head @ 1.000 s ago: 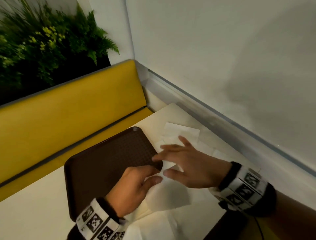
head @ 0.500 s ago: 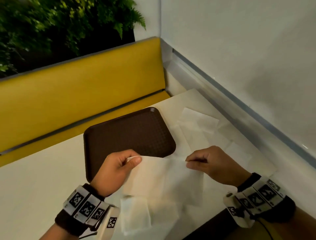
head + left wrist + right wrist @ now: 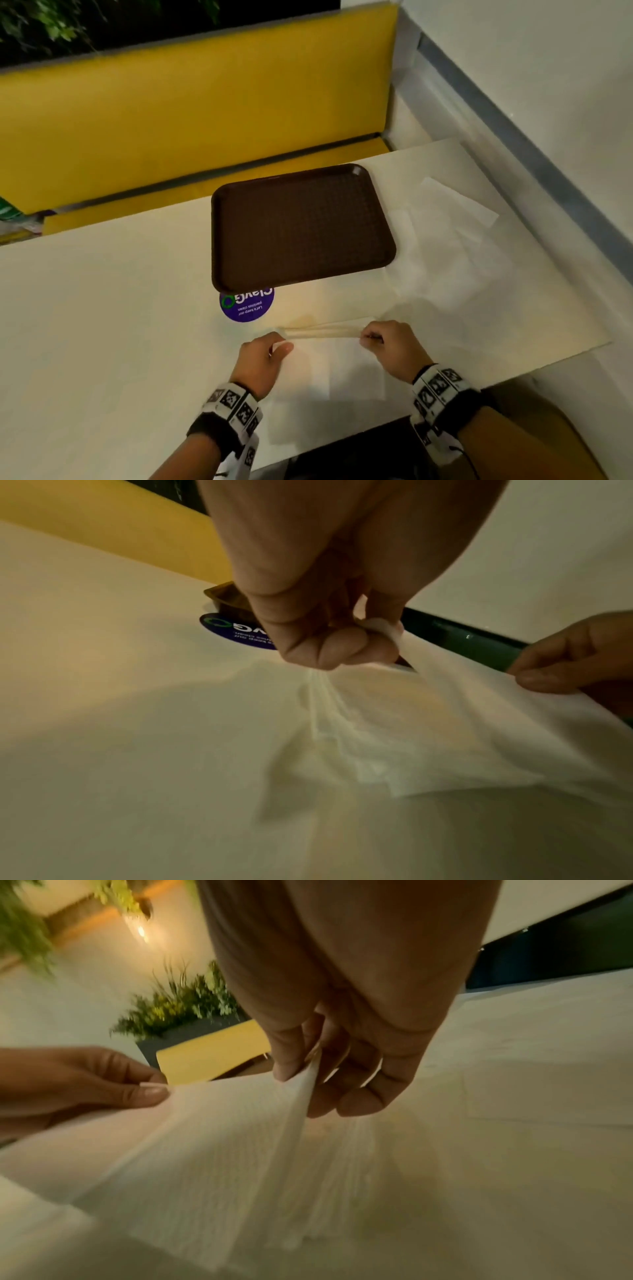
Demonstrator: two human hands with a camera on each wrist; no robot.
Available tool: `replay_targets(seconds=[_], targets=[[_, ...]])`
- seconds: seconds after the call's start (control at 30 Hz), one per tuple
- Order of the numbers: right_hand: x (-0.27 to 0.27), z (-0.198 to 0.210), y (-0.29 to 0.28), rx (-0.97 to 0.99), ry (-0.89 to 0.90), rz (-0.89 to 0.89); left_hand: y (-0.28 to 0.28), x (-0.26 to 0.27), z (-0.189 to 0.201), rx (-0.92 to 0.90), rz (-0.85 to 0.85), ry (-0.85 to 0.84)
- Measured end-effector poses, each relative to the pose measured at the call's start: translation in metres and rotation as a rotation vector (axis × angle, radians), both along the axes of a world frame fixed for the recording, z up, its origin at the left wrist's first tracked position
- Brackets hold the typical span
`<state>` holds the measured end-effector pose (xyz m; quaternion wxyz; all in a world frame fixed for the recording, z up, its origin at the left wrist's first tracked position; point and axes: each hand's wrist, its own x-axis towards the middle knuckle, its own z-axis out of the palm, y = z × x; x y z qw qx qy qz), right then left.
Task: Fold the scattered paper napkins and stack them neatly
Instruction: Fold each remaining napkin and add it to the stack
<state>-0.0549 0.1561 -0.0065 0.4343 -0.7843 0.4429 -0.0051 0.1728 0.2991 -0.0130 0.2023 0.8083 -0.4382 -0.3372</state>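
Observation:
A white paper napkin (image 3: 342,370) hangs stretched between both hands just above the near edge of the cream table (image 3: 102,325). My left hand (image 3: 270,349) pinches its left top corner, seen close in the left wrist view, where the napkin (image 3: 445,723) drapes down from the left hand (image 3: 373,639). My right hand (image 3: 373,337) pinches the right top corner; in the right wrist view the napkin (image 3: 240,1164) falls from the right hand (image 3: 304,1066). More napkins (image 3: 455,246) lie scattered flat to the right of the tray. Another napkin (image 3: 308,421) lies under the held one.
A dark brown tray (image 3: 301,226) sits in the middle of the table, partly over a round purple sticker (image 3: 246,306). A yellow bench (image 3: 191,113) runs along the far side. A white wall with a grey ledge (image 3: 534,154) borders the right.
Both hands lifted a napkin by its top corners and drew it toward the near table edge, stretching it taut. The head view tilted down and left.

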Motion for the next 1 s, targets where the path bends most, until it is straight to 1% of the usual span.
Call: replay_targets(seconds=[0.13, 0.3, 0.4, 0.5, 0.57, 0.63, 0.67, 0.8, 0.9, 1.0], targets=[[0.012, -0.017, -0.006, -0.055, 0.152, 0.002, -0.013, -0.002, -0.01, 0.071, -0.002, -0.071], [0.019, -0.019, 0.003, -0.104, 0.261, 0.008, -0.015, -0.004, -0.019, 0.159, -0.004, -0.109], [0.017, -0.019, 0.008, -0.157, 0.267, 0.01, -0.017, -0.007, -0.02, 0.182, -0.002, -0.119], [0.013, -0.015, 0.012, -0.185, 0.224, -0.02, -0.021, -0.01, -0.018, 0.186, 0.045, -0.138], [0.006, -0.009, 0.013, -0.201, 0.149, -0.064, -0.03, -0.018, -0.013, 0.136, 0.063, -0.23], [-0.011, -0.001, 0.009, -0.193, 0.084, -0.133, -0.051, -0.029, 0.001, 0.06, -0.01, -0.338], [-0.022, 0.005, 0.007, -0.173, 0.069, -0.168, -0.066, -0.037, 0.009, 0.024, -0.067, -0.363], [-0.082, 0.023, -0.001, -0.141, 0.055, -0.347, -0.141, -0.078, 0.032, -0.091, -0.322, -0.383], [-0.126, 0.037, -0.003, -0.082, 0.069, -0.497, -0.197, -0.109, 0.031, -0.089, -0.531, -0.406], [-0.161, 0.041, 0.001, -0.004, 0.073, -0.59, -0.241, -0.134, 0.016, -0.031, -0.768, -0.483]])
